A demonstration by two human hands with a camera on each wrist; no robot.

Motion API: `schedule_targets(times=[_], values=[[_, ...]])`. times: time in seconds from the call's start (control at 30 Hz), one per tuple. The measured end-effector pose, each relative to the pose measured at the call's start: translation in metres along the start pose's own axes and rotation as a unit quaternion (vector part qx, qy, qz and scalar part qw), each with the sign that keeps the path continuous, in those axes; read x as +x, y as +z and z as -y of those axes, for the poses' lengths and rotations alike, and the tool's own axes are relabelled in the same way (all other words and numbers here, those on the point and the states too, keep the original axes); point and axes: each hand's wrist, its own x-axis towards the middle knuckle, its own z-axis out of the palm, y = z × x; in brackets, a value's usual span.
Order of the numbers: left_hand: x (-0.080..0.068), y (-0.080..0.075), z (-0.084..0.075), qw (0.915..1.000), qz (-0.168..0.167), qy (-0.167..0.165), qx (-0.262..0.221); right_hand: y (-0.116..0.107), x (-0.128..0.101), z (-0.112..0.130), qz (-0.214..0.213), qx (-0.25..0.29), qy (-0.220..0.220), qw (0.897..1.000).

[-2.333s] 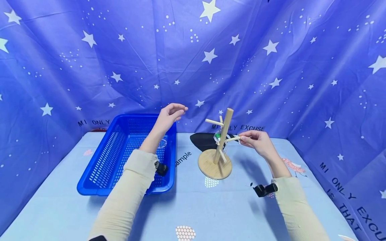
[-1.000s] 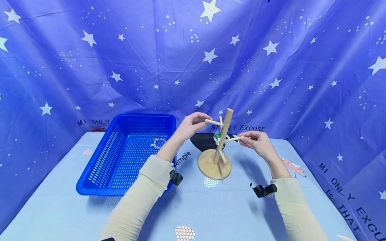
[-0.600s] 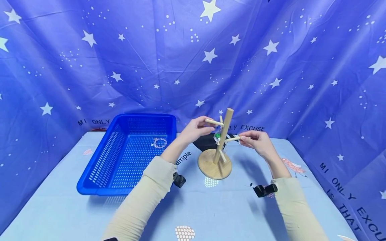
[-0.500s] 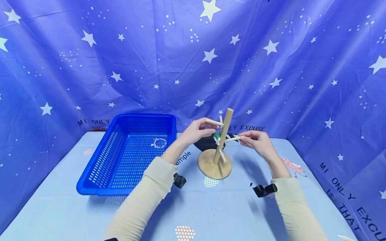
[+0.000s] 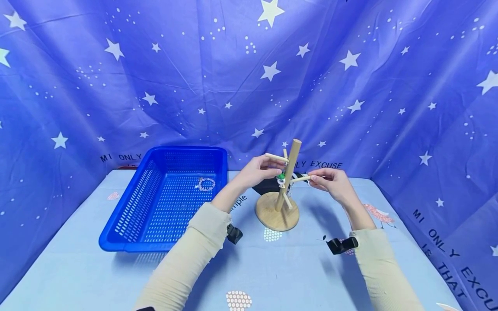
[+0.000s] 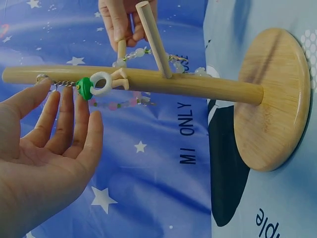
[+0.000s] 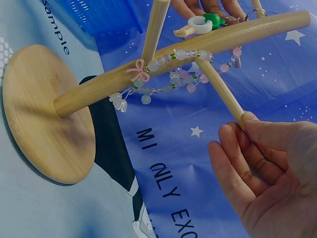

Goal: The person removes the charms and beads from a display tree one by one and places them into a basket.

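A wooden stand with pegs (image 5: 289, 181) stands upright on its round base. From its upper left peg hangs a keychain (image 6: 85, 88) with a green charm and a white ring. My left hand (image 5: 256, 170) is at this keychain, its loosely bent fingers and thumb right beside the chain and metal ring. With thumb and fingers, my right hand (image 7: 267, 163) pinches the end of a right-hand peg (image 7: 223, 91). A pale beaded bracelet (image 7: 181, 55) with a pink bow hangs over that peg near the post. Pink beads (image 6: 116, 105) show behind the post.
A blue plastic basket (image 5: 132, 203) stands left of the stand, a pinkish beaded bracelet (image 5: 206, 185) lying inside. The light blue cloth (image 5: 272, 268) covers the table, and a starry blue curtain (image 5: 233, 77) rises behind it.
My left hand has come from above the basket, moving right to the stand's upper left peg and down to the keychain. My right hand has stayed on its peg.
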Motion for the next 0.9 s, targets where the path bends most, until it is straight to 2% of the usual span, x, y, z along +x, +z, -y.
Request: schedule_targets(times=[0.57, 0.7, 0.9], values=[[0.006, 0.012, -0.003, 0.9989, -0.018, -0.022, -0.036, 0.001, -0.001, 0.001, -0.003, 0.004, -0.002, 1.0], [0.009, 0.015, -0.002, 0.9982, -0.027, -0.015, -0.052, 0.002, -0.002, 0.002, 0.002, 0.022, -0.004, 1.0], [0.011, 0.017, -0.002, 0.9978, -0.036, 0.002, -0.056, 0.002, -0.003, 0.002, 0.001, 0.017, -0.004, 1.0]])
